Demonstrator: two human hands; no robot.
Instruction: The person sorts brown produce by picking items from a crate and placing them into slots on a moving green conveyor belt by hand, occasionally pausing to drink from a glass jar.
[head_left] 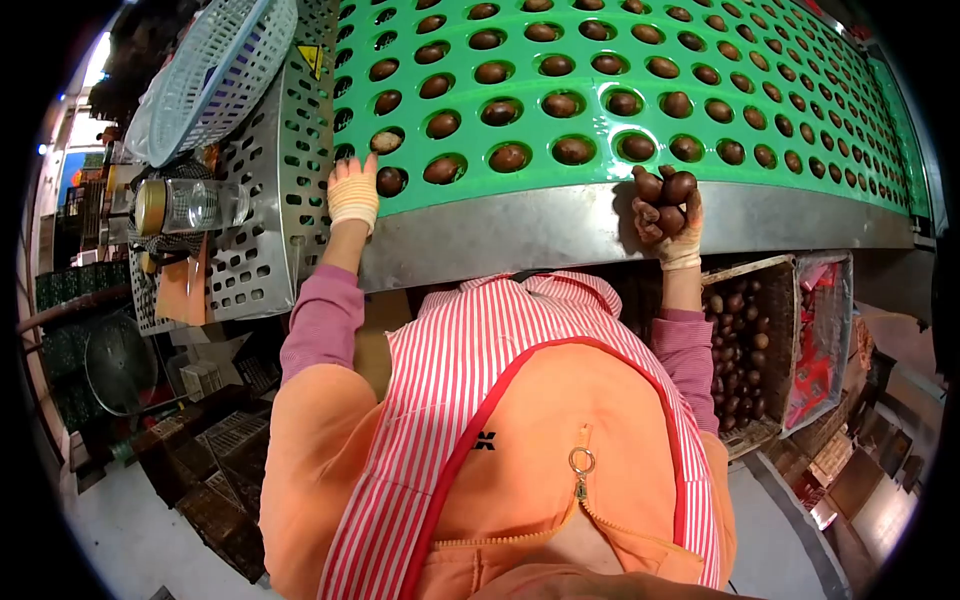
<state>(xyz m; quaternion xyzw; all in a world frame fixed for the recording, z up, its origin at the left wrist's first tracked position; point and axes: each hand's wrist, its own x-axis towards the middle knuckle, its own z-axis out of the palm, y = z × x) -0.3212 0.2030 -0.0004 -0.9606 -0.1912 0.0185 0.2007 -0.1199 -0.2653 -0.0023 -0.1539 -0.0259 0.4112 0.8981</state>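
A green sheet (552,188) with rows of oval cups curves away in front of me. Most visible cups hold a shiny dark brown egg (573,150). My right hand (680,240), in a pale glove, is closed around several dark brown eggs (678,187) above the sheet's metal front edge. At the sheet's left corner, my left hand (352,195) has its fingers stretched out and apart, with nothing seen in them. Its fingertips are close to a pale, blotchy egg (386,141); whether they touch it, I cannot tell. A dark egg (391,181) sits just right of that hand.
The metal front rail (500,225) runs between my body and the cups. On my left are a perforated metal guard (250,270), a light blue basket (215,85) and a clear jar (195,207). To my lower right stands a crate of loose brown eggs (735,350), beside a plastic-lined bin (835,330).
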